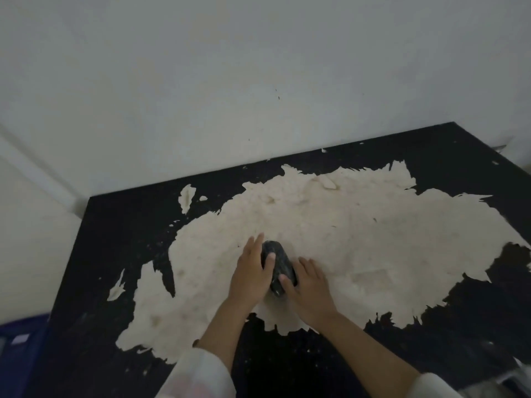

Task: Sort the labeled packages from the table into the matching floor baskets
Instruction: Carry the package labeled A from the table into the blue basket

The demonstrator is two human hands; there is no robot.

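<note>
Item: one dark package (278,267), small and rounded, lying on the worn table (459,173) between your two hands; your left hand (253,275) cups its left flank with the thumb over the top, your right hand (309,285) presses its near right end, fingers curled but not fully closed around it. No label shows from here (turn it up toward you before you choose). Close both palms under it, lift level, then carry it left toward the blue basket (17,357) just off the table's edge.
</note>
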